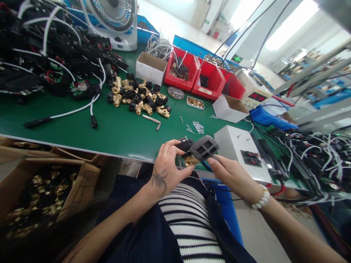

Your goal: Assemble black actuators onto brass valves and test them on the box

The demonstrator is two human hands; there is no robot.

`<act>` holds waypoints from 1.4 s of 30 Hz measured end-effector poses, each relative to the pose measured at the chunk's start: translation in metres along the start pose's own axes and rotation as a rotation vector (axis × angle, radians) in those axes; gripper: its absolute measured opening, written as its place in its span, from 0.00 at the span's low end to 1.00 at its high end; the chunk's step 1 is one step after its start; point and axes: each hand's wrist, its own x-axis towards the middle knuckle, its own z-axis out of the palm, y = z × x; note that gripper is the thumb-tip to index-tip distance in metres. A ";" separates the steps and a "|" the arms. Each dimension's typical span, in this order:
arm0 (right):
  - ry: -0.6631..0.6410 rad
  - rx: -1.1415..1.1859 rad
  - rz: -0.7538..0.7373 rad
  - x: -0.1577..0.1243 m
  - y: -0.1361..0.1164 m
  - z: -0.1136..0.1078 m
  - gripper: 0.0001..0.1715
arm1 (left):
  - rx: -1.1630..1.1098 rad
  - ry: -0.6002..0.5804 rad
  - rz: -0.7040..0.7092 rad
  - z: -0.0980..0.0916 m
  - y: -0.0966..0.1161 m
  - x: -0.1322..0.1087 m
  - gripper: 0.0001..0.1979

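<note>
My left hand (170,162) is closed around a brass valve fitting (189,160) with a black part on top, held just past the bench's front edge. In my right hand (233,177) is a dark grey flat piece (204,148) with four square recesses. This piece overlaps the right side of the fitting; whether they touch cannot be told. Beyond my hands lie a small heap of silver wire clips (198,127) and a few loose clips (189,128). An L-shaped metal tool (151,119) rests further left, before a pile of brass and black valve fittings (139,96).
Black assemblies with white cables (90,58) crowd the left, near a fan (123,40). Red bins (208,82), a tin of small brass parts (195,102) and white boxes (230,109) stand behind. A metal control box (236,146) is at right; a carton of fittings (82,179) sits below left.
</note>
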 end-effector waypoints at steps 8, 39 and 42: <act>0.181 0.065 0.003 0.000 0.003 -0.004 0.30 | 0.010 0.001 0.006 0.002 -0.001 -0.001 0.18; -0.193 0.219 -0.283 0.043 0.016 0.025 0.27 | -0.017 -0.038 -0.014 -0.004 -0.002 0.000 0.15; -0.211 0.265 -0.230 0.041 0.016 0.025 0.25 | -0.022 -0.038 -0.020 -0.006 -0.001 0.001 0.14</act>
